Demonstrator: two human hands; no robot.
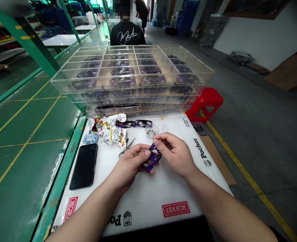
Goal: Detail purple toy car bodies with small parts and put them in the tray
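Observation:
My left hand (pixel 134 158) is closed around a purple model car body (pixel 153 159), a small glossy shell with window openings, held tilted above the table. At the shell's upper end my right hand (pixel 175 151) pinches thumb and forefinger together. Whatever lies between those fingertips is too small to make out. Just beyond the hands stands a small clear round dish (pixel 152 131) with tiny pieces in it. Behind it lie more purple car bodies (pixel 135 123) in a row. Tweezers or a similar slim metal tool (pixel 127 148) rest left of the dish, partly hidden by my left hand.
A black phone (pixel 84 166), a light-blue case (pixel 90 138) and crumpled snack wrappers (pixel 113 131) lie on the left. Stacked clear trays (pixel 133 82) of purple car bodies rise at the back. A red stool (pixel 206 102) stands right. A person (pixel 127 33) sits beyond.

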